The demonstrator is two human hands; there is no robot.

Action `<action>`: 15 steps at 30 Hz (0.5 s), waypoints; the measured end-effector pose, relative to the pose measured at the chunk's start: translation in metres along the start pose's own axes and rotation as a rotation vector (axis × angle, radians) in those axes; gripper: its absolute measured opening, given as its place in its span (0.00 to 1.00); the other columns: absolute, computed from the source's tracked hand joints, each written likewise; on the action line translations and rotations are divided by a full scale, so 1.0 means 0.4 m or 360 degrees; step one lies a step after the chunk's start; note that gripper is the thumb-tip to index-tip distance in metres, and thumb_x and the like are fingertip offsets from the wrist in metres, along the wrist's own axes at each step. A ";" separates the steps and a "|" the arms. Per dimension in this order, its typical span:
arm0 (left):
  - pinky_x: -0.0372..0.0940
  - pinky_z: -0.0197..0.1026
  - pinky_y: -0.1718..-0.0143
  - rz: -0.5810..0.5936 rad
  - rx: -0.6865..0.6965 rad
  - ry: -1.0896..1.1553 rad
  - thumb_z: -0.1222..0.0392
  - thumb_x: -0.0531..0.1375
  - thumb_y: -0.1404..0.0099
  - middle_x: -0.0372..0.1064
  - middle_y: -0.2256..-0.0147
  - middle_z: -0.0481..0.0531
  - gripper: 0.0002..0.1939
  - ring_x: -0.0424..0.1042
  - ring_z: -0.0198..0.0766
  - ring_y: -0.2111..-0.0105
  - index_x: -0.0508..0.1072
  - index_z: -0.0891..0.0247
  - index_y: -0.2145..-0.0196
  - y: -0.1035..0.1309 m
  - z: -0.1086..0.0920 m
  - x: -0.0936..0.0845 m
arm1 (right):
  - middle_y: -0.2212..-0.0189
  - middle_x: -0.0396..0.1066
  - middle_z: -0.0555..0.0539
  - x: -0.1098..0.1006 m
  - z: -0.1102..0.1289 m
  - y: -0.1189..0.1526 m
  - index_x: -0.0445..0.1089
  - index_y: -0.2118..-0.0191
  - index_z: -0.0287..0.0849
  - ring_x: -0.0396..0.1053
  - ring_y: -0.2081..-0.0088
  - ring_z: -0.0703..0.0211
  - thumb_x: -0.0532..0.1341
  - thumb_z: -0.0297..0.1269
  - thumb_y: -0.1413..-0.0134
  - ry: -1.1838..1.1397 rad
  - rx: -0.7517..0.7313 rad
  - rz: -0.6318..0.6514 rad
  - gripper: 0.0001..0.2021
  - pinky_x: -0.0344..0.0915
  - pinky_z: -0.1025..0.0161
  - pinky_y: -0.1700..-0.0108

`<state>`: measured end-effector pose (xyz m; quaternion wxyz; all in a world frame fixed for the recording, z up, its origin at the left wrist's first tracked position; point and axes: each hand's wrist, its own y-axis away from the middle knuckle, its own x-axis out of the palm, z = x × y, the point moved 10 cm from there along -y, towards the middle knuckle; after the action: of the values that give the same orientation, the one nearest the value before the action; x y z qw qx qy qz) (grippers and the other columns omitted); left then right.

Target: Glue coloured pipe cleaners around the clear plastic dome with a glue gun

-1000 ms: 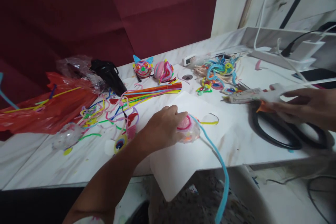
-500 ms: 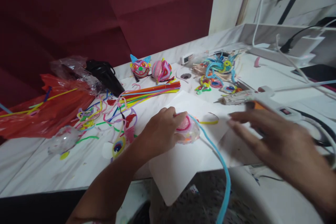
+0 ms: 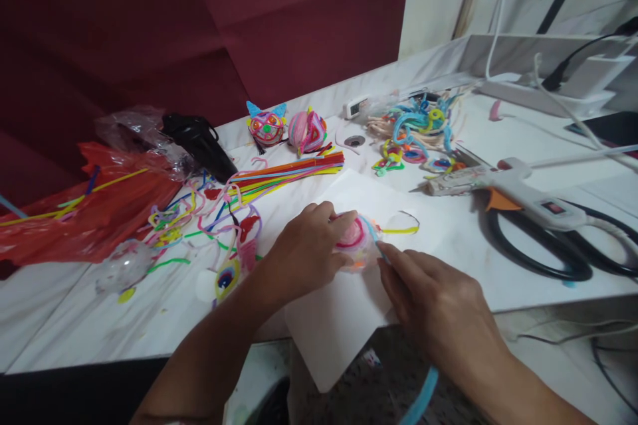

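Fingers of the left hand (image 3: 304, 249) hold a rounded, translucent craft piece (image 3: 355, 242) with fuzzy pink coils, on smooth white paper (image 3: 329, 339) between both hands; the right hand (image 3: 441, 305), earlier empty near the glue gun (image 3: 541, 198), now pinches the soft blue pipe cleaner (image 3: 423, 398) at its edge

A small, rounded, clear piece (image 3: 356, 254), with pink rings on its upper part and orange patches, lies near the middle of the table's (image 3: 109, 325) front edge. A light-blue fuzzy strip (image 3: 421, 396) curves from its top down past that edge, partly hidden midway
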<state>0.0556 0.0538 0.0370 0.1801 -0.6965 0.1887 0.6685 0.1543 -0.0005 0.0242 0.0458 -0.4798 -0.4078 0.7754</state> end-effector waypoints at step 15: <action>0.64 0.46 0.54 -0.0002 0.0028 0.0041 0.55 0.59 0.37 0.64 0.59 0.54 0.21 0.64 0.45 0.57 0.65 0.62 0.47 0.001 -0.002 -0.002 | 0.79 0.73 0.50 -0.026 0.019 -0.019 0.72 0.61 0.37 0.70 0.81 0.63 0.53 0.34 0.37 -0.0569 0.0319 -0.0151 0.11 0.61 0.67 0.82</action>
<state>0.0562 0.0532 0.0378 0.1842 -0.7036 0.1963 0.6577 0.1514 -0.0048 0.0385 0.0567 -0.3079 -0.3525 0.8819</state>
